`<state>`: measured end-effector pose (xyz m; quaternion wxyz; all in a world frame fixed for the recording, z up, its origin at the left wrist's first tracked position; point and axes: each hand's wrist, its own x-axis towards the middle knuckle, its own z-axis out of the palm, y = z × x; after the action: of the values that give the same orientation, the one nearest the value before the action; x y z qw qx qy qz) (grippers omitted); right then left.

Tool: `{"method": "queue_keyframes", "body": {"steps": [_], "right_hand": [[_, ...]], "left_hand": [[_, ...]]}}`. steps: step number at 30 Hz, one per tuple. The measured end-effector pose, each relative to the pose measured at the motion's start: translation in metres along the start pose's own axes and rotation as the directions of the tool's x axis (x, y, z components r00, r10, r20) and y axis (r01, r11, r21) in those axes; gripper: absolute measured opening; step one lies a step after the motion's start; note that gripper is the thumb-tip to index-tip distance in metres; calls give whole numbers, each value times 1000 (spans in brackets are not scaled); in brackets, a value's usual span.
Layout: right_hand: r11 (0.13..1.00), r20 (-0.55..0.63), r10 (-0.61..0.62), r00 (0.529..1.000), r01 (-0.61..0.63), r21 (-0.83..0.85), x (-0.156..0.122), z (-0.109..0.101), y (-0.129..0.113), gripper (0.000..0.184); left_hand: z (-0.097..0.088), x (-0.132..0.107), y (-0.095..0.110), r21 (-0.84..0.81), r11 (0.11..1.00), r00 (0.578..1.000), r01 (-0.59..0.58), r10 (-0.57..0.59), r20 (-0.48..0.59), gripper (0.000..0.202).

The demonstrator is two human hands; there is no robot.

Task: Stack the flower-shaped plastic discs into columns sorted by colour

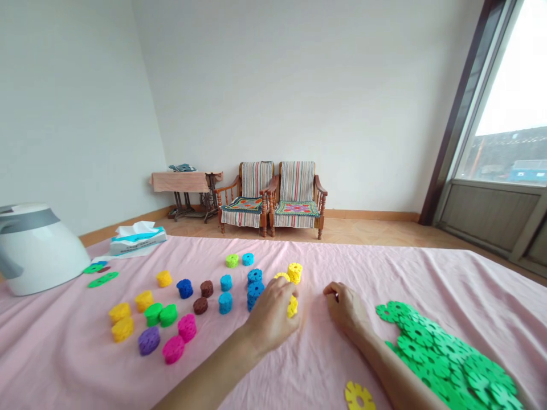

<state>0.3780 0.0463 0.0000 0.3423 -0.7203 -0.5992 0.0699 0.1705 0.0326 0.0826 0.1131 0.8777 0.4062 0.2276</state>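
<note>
My left hand (273, 310) is curled around a yellow notched disc (292, 306) held on edge just above the pink cloth. A small stack of yellow discs (294, 272) stands right behind it, next to a blue stack (255, 287). My right hand (344, 307) rests on the cloth a short way to the right, fingers bent and pinched together; I cannot make out anything in them. A loose yellow disc (359, 396) lies near my right forearm.
Several short stacks of coloured discs (171, 319) dot the left half of the pink-covered table (299, 364). A heap of green discs (444, 353) lies at right. A white appliance (36, 247) and tissue pack (137, 238) sit far left. Two armchairs (273, 199) stand behind.
</note>
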Motion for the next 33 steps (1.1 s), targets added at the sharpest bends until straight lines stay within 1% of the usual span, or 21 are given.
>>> {"method": "queue_keyframes", "body": {"steps": [1, 2, 3, 4, 6, 7, 10, 12, 15, 20, 22, 24, 25, 27, 28, 29, 31, 33], "right_hand": [[1000, 2, 3, 1000, -3, 9, 1, 0, 1, 22], [1000, 3, 6, 1000, -7, 19, 1, 1, 2, 22], [1000, 3, 12, 1000, -12, 28, 2, 2, 3, 22], [999, 0, 17, 1000, -17, 37, 2, 2, 4, 23], [998, -8, 22, 1000, -21, 55, 3, 4, 6, 24], [998, -11, 23, 1000, -22, 62, 4, 5, 7, 24], [997, -14, 26, 1000, -25, 71, 4, 6, 8, 24], [997, -8, 35, 999, -34, 67, 3, 5, 8, 24], [997, -4, 38, 999, -37, 61, 3, 4, 7, 24], [998, -6, 22, 1000, -22, 53, 3, 3, 7, 24], [998, 2, 25, 1000, -25, 53, 4, 4, 8, 24], [998, 8, 27, 1000, -28, 55, 4, 4, 9, 24], [998, 13, 27, 1000, -27, 56, 4, 5, 9, 24], [998, 14, 21, 1000, -22, 60, 4, 4, 9, 23], [998, 11, 16, 1000, -17, 63, 4, 4, 8, 23], [998, 8, 11, 1000, -11, 66, 4, 4, 8, 23], [998, 2, 6, 1000, -6, 68, 3, 3, 7, 23], [998, 2, 8, 1000, -8, 62, 3, 3, 6, 23]], "left_hand": [[4, -5, 6, -31, 999, 999, -28, 29, 30, 18], [9, -11, 13, -78, 994, 990, -74, 82, 116, 16], [16, -17, 19, -129, 985, 967, -116, 142, 212, 19], [23, -21, 25, -179, 972, 937, -153, 200, 285, 26], [39, -28, 33, -219, 955, 898, -200, 268, 348, 41], [47, -29, 36, -215, 952, 888, -218, 285, 362, 43], [66, -25, 39, -194, 950, 883, -244, 300, 362, 45], [74, -21, 40, -190, 947, 872, -260, 315, 374, 45], [79, -16, 43, -179, 946, 855, -271, 322, 407, 40], [80, -17, 50, -122, 952, 868, -279, 305, 393, 33], [75, -19, 49, -114, 957, 875, -267, 290, 388, 23], [66, -22, 44, -121, 964, 900, -235, 263, 347, 11], [61, -23, 40, -130, 968, 918, -214, 244, 312, 9], [47, -25, 33, -146, 973, 948, -180, 211, 239, 15], [41, -26, 30, -161, 972, 951, -172, 206, 231, 18], [35, -27, 28, -182, 968, 947, -173, 214, 239, 20], [29, -28, 25, -241, 951, 922, -194, 260, 287, 21], [30, -30, 25, -289, 929, 889, -230, 321, 326, 27]]}}
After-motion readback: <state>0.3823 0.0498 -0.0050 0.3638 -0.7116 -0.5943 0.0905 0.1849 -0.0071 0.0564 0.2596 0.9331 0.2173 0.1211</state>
